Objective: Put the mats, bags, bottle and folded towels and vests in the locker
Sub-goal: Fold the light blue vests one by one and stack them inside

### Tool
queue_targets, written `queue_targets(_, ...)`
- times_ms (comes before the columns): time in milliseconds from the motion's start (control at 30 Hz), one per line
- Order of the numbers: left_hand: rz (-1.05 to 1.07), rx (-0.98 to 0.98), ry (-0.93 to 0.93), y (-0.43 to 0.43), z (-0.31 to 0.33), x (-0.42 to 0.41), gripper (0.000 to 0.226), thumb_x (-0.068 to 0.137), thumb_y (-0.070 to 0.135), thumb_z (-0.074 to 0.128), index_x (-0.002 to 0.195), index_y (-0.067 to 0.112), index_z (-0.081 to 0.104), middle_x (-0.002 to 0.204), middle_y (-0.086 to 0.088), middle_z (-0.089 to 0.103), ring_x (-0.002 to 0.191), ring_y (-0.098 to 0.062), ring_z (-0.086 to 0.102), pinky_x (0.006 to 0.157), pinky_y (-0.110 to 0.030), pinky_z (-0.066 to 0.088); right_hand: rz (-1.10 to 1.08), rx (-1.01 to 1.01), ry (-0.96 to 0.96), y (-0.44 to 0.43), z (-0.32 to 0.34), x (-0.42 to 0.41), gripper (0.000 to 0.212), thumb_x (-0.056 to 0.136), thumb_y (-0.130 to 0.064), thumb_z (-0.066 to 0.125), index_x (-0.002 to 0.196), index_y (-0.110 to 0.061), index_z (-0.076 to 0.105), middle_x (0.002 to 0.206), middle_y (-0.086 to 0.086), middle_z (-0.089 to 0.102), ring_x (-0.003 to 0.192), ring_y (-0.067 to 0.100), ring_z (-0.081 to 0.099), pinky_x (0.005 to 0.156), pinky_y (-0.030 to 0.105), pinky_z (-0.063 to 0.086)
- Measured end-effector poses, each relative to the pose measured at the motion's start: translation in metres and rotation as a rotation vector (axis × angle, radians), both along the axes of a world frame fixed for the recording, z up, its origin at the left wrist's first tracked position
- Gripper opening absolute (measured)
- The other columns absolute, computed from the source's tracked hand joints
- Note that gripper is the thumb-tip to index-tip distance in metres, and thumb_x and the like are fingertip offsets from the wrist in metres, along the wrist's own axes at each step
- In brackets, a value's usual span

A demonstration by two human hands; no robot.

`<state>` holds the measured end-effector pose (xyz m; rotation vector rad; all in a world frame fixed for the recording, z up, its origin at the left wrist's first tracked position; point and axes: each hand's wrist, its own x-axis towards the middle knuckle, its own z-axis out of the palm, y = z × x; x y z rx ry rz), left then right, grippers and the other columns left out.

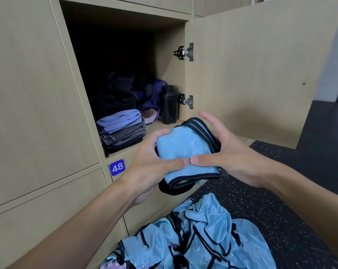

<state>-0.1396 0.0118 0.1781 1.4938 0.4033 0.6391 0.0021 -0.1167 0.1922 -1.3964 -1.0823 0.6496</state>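
I hold a folded light-blue vest [183, 150] with black trim in front of the open locker [125, 26]. My left hand [154, 162] grips its left side and my right hand [228, 152] grips its right side, thumbs meeting on top. Inside the locker lies a stack of folded towels [121, 129] at the front left. A black bottle [169, 104] stands at the right wall, with dark bags [117, 94] and a purple bag [152, 94] behind. A heap of unfolded blue vests [199, 235] lies on the floor below my hands.
The locker door [251, 74] stands open to the right, with two metal hinges. A blue tag reading 48 [117, 167] sits below the locker's front edge. Shut locker doors [28, 94] fill the left. The floor [280, 210] is dark speckled rubber.
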Motion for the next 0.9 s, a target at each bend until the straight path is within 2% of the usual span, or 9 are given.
queue_targets(133, 0.066, 0.065, 0.059, 0.022, -0.001, 0.015, 0.074, 0.067, -0.007, 0.085, 0.125, 0.029, 0.056, 0.117, -0.009, 0.067, 0.100, -0.024, 0.072, 0.087, -0.045, 0.060, -0.014, -0.167, -0.275, 0.025, 0.001, 0.022, 0.099, 0.070, -0.010, 0.087, 0.149, -0.038, 0.034, 0.141, -0.019, 0.049, 0.124, 0.000, 0.052, 0.107, 0.025, 0.043)
queue_targets(233, 0.089, 0.098, 0.104, 0.041, -0.002, 0.026, 0.071, 0.067, -0.006, 0.085, 0.124, 0.026, 0.056, 0.116, -0.010, 0.066, 0.102, -0.026, 0.070, 0.088, -0.046, 0.059, -0.030, -0.286, -0.469, 0.046, 0.004, 0.034, 0.092, 0.070, -0.019, 0.088, 0.147, -0.029, 0.038, 0.137, -0.017, 0.049, 0.120, 0.000, 0.050, 0.091, 0.002, 0.039)
queue_targets(300, 0.107, 0.130, 0.132, 0.056, -0.004, 0.035, 0.069, 0.068, -0.005, 0.086, 0.125, 0.022, 0.056, 0.115, -0.011, 0.066, 0.102, -0.028, 0.070, 0.087, -0.046, 0.059, -0.052, -0.276, -0.524, 0.061, 0.004, 0.043, 0.069, 0.070, -0.018, 0.087, 0.131, -0.024, 0.055, 0.119, -0.008, 0.063, 0.103, 0.010, 0.062, 0.081, 0.007, 0.048)
queue_targets(367, 0.133, 0.207, 0.158, 0.069, -0.005, 0.045, 0.062, 0.069, -0.004, 0.085, 0.120, 0.019, 0.060, 0.110, -0.012, 0.068, 0.100, -0.028, 0.070, 0.086, -0.045, 0.060, -0.081, -0.238, -0.540, 0.075, 0.002, 0.057, 0.040, 0.071, -0.013, 0.086, 0.106, -0.015, 0.067, 0.097, 0.004, 0.071, 0.086, 0.020, 0.067, 0.076, 0.028, 0.055)
queue_targets(433, 0.166, 0.341, 0.197, 0.079, -0.007, 0.055, 0.049, 0.069, -0.002, 0.084, 0.111, 0.016, 0.065, 0.101, -0.011, 0.071, 0.089, -0.023, 0.070, 0.082, -0.039, 0.060, -0.105, -0.224, -0.534, 0.085, -0.001, 0.071, 0.028, 0.073, -0.012, 0.084, 0.098, -0.014, 0.071, 0.088, 0.007, 0.071, 0.072, 0.015, 0.066, 0.068, 0.028, 0.054)
queue_targets(600, 0.217, 0.495, 0.257, 0.103, -0.016, 0.081, 0.028, 0.072, 0.017, 0.086, 0.095, 0.016, 0.071, 0.104, -0.003, 0.060, 0.086, -0.004, 0.058, 0.078, -0.019, 0.049, -0.138, -0.223, -0.436, 0.104, -0.014, 0.102, 0.024, 0.075, -0.021, 0.084, 0.095, -0.020, 0.070, 0.107, 0.001, 0.060, 0.084, 0.012, 0.063, 0.070, 0.028, 0.055)
queue_targets(733, 0.231, 0.302, 0.224, 0.127, -0.018, 0.098, 0.013, 0.084, 0.018, 0.077, 0.094, 0.011, 0.071, 0.086, -0.006, 0.070, 0.081, -0.016, 0.067, 0.081, -0.032, 0.055, -0.107, -0.163, -0.147, 0.128, -0.026, 0.122, 0.025, 0.077, -0.027, 0.083, 0.096, -0.022, 0.068, 0.101, 0.015, 0.067, 0.082, 0.025, 0.068, 0.076, 0.061, 0.053)
queue_targets(833, 0.356, 0.129, 0.128, 0.146, -0.022, 0.115, 0.010, 0.089, 0.013, 0.070, 0.098, 0.012, 0.072, 0.093, -0.004, 0.078, 0.092, -0.025, 0.074, 0.088, -0.045, 0.059, -0.096, -0.065, 0.182, 0.156, -0.033, 0.131, 0.044, 0.082, -0.017, 0.077, 0.117, -0.033, 0.056, 0.110, 0.006, 0.064, 0.085, 0.021, 0.069, 0.069, 0.042, 0.059)
queue_targets(900, 0.427, 0.034, 0.065, 0.158, -0.024, 0.125, 0.005, 0.091, 0.010, 0.068, 0.095, 0.010, 0.071, 0.084, 0.001, 0.077, 0.085, -0.020, 0.075, 0.077, -0.035, 0.060, -0.025, -0.021, 0.278, 0.174, -0.036, 0.137, 0.059, 0.084, -0.012, 0.074, 0.129, -0.038, 0.046, 0.117, 0.006, 0.064, 0.088, 0.023, 0.071, 0.074, 0.039, 0.059)
